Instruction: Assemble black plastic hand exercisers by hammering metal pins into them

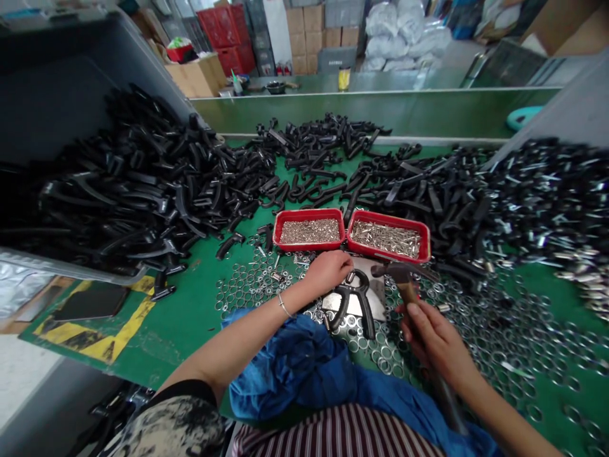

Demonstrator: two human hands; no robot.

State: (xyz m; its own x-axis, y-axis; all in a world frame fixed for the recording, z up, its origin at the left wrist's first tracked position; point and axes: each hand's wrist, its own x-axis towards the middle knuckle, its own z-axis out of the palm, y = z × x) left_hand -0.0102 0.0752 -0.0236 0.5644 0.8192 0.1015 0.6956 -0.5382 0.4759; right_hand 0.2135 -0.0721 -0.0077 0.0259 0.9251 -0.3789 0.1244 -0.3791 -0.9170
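My left hand (329, 269) is closed, its fingertips pinched together at the top of a black two-handled piece (360, 298). What the fingertips hold is hidden. A small coil spring (351, 277) shows just below them. The black piece lies on a metal plate (379, 303), its two legs spread towards me. My right hand (440, 343) is wrapped around the handle of a hammer (407, 287), whose head is raised just right of the black piece.
Two red trays, one of tiny metal parts (309, 232) and one of pins (389, 237), stand behind the plate. Metal rings (242, 282) lie scattered on the green table (183, 317). Black handles (190, 184) are heaped left, behind and right. Blue cloth (295, 374) lies at the near edge.
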